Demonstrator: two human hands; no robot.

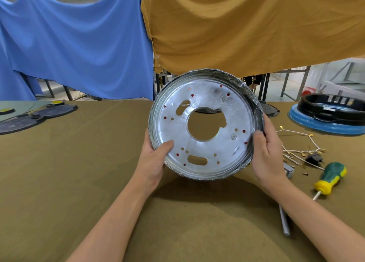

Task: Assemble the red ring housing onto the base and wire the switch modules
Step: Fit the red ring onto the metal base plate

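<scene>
Two hands [207, 155] grip base [205, 123]; tilted upright.

Workshop or small assembly floor. Evidence: long bench [79, 163] under olive cloth; screwdriver [330, 178], loose wires [300, 153] and plug [314, 158] at right; black parts [35, 115] laid out at left; blue [79, 44] and ochre [246, 25] sheets hung behind; steel frames [292, 84] on bare floor beyond.

Both hands [152, 161] gripping round metal base [205, 123], tilted above table [69, 173]
</scene>
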